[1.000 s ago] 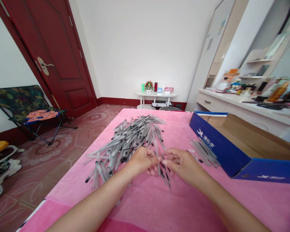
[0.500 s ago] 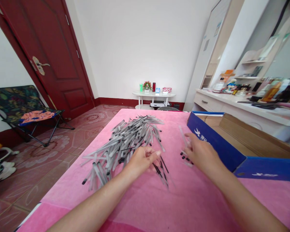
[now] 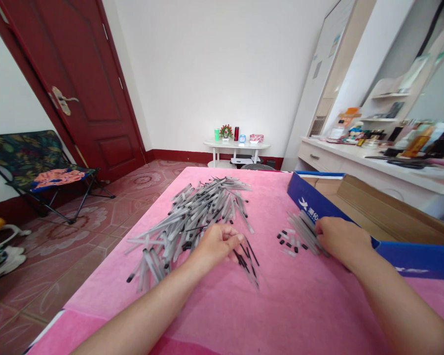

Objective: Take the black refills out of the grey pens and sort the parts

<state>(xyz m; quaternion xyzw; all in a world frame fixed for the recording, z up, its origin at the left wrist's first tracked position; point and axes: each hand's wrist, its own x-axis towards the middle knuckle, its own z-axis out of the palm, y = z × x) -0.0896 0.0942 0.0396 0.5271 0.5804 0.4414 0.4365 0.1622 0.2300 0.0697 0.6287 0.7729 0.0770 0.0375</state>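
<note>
My left hand is closed in a pinch on several thin black pen refills, whose dark ends fan out below the fingers. Beside it lies a big heap of translucent pens with black ends. My right hand is over a row of clear pen barrels next to the blue box. Its fingertips point down at the barrels and are mostly hidden, so I cannot tell whether it grips one. Small black and clear pen plugs lie scattered just left of the barrels.
An open blue cardboard box stands at the table's right on a pink cloth. Behind it, a white dresser holds bottles. A folding chair is on the left, and a small white table is by the far wall.
My right hand has moved right from the plugs, where it had a clear barrel at its fingers, to the row of barrels by the box. My left hand stays put.
</note>
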